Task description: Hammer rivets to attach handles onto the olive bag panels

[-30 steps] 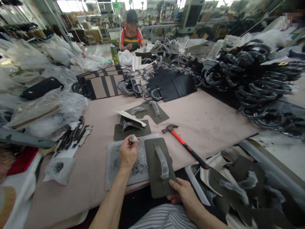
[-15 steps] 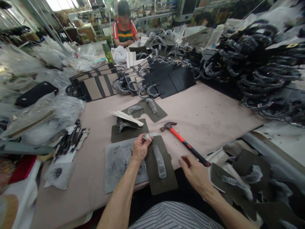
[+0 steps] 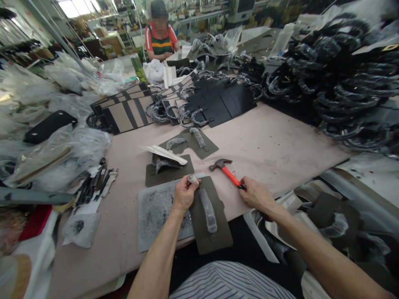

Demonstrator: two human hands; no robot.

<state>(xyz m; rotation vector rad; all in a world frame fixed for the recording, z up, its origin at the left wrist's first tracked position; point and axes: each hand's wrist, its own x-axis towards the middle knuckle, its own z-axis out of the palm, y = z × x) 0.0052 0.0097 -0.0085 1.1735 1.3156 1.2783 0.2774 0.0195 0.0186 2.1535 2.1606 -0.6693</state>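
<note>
My left hand [image 3: 184, 194] is closed around a short, pale, round-ended tool [image 3: 193, 179], perhaps a punch; its lower end is hidden. It stands at the top edge of an olive panel [image 3: 222, 224] whose handle [image 3: 208, 209] is wrapped in clear plastic. That panel partly covers a grey, scuffed board [image 3: 156, 216] and overhangs the table's front edge. On the right, my right hand [image 3: 254, 194] has its fingers around the black grip of a claw hammer [image 3: 230, 176] with a red shaft. The hammer head lies on the table, pointing away to the left.
More olive panels [image 3: 202, 145] with wrapped handles lie beyond the board, one under a white sheet [image 3: 165, 153]. Black panels [image 3: 230, 101] and a heap of wrapped black handles [image 3: 343, 91] fill the back and right. Dark strips [image 3: 96, 182] lie left. A person [image 3: 160, 37] sits opposite.
My right hand has moved forward from beside the hammer and closed on its handle. My left hand keeps its hold on the pale tool at the panel's top edge.
</note>
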